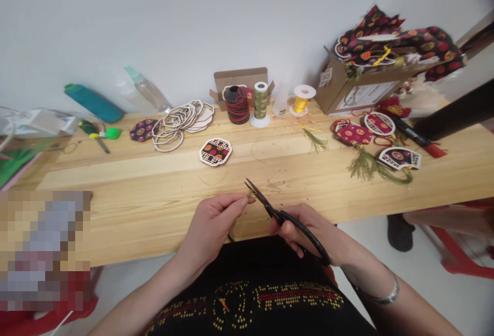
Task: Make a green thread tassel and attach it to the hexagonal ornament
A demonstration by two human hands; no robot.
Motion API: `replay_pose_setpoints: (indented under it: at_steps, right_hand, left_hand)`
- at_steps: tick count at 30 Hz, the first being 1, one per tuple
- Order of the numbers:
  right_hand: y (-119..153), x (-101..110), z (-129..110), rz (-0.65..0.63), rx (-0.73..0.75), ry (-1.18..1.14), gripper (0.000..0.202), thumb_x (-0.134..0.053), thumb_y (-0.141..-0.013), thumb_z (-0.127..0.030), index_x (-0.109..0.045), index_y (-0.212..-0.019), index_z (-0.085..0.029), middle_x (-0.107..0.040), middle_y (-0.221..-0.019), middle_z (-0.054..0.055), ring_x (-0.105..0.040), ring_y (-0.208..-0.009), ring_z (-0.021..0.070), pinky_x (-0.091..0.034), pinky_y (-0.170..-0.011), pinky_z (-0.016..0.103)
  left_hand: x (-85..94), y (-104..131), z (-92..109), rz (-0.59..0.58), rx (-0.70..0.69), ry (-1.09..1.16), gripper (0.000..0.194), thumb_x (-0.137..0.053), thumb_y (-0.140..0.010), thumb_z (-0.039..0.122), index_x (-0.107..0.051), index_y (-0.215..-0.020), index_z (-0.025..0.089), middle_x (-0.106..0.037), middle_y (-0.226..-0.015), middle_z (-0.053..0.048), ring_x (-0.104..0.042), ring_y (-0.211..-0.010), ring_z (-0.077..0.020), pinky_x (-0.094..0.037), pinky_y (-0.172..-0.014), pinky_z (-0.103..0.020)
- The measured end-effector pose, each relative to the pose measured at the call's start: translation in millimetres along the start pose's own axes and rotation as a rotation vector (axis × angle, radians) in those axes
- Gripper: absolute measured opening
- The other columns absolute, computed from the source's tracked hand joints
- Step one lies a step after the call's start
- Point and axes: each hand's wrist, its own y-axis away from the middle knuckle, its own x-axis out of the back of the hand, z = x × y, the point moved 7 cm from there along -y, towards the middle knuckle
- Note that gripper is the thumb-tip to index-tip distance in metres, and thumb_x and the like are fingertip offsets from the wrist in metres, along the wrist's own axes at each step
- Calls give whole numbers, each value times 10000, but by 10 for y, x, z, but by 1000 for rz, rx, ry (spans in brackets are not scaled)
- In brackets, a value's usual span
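Observation:
My right hand (303, 230) grips a pair of black-handled scissors (266, 203), whose dark blades point up and to the left, slightly apart. Between the thumb and fingers of my left hand (219, 220) is a small bundle of olive-green thread (250, 193), its end showing between the scissor blades. Most of the bundle is hidden by my fingers. Beyond my hands, an octagonal wooden-framed ornament (215, 152) with patterned fabric lies flat on the wooden table (154, 192). Small dark and pale thread scraps are scattered near the scissor tips.
Along the wall stand a dark red thread cone (236, 107), an olive thread spool (261, 102) and a yellow spool (302, 102). Wooden frames (181, 120) are piled at left. Finished ornaments (353, 133) lie at right below a cardboard box (358, 86) heaped with fabric. A black post (455, 107) rises there.

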Motion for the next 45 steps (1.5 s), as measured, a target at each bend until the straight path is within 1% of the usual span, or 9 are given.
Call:
replay_pose_setpoints:
  at_steps: [9,19,23,27,32,36,38,41,45]
  right_hand:
    - [-11,0,-35,16,-21,-56,401,-507,-844,-535,-563,-804,-140,-446,-487,-62,-402,-407,53,-280,-377,178]
    - [-2,26,81,15,15,-94,494,-492,-823,-622,-565,-853,-135,-431,-511,-62,-385,-405,49,-267,-368,179]
    - [12,-47,9,-131,23,-27,428,-525,-819,-555,-582,-870,-134,-435,-554,-59,-384,-426,55,-300,-391,189]
    - [43,-209,-118,-364,30,209,320,-732,-652,-425,-621,-780,-154,-497,-588,-53,-395,-482,59,-278,-413,186]
    - [197,-231,-428,-390,230,430,325,-773,-573,-368,-645,-800,-174,-599,-696,-22,-481,-563,92,-333,-491,212]
    - [332,-10,-549,-183,160,562,152,-685,-637,-210,-622,-774,-193,-628,-686,-22,-512,-573,109,-352,-522,223]
    - [354,226,-529,60,71,722,73,-638,-693,-230,-600,-745,-197,-627,-683,-5,-524,-574,123,-356,-532,236]
    - [390,613,-443,459,-87,1093,191,-553,-779,-369,-599,-767,-184,-634,-740,62,-555,-597,178,-347,-530,281]
    - [373,879,-244,598,-212,1373,320,-492,-831,-419,-626,-915,-141,-653,-853,125,-616,-703,254,-393,-572,326]
  left_hand:
    - [15,-2,12,3,-29,-72,101,-696,-696,266,-772,-714,202,-464,-376,20,-430,-435,-122,-252,-385,-209]
    - [89,-30,-59,42,19,30,158,-720,-685,297,-754,-749,156,-387,-405,65,-263,-395,-55,-168,-395,-198]
    - [240,-78,40,183,-54,232,183,-749,-651,264,-727,-764,121,-394,-455,70,-260,-416,-36,-188,-393,-180]
    - [275,-100,136,194,-110,286,179,-727,-684,247,-716,-802,114,-346,-471,85,-264,-420,-29,-217,-390,-160]
    - [235,-91,96,181,-59,301,178,-741,-669,238,-709,-782,103,-362,-475,81,-270,-421,-24,-215,-383,-153]
    - [218,-86,51,174,-40,318,211,-756,-654,246,-708,-792,94,-372,-477,80,-261,-421,-22,-209,-383,-154]
    - [212,-86,47,165,-41,319,221,-760,-650,255,-710,-793,93,-370,-481,80,-262,-424,-23,-211,-383,-154]
    - [205,-84,48,157,-38,312,224,-768,-640,261,-714,-779,93,-356,-481,81,-260,-428,-24,-211,-380,-151]
    - [200,-76,26,153,-15,315,213,-772,-636,250,-718,-768,93,-356,-477,79,-258,-431,-23,-206,-378,-146]
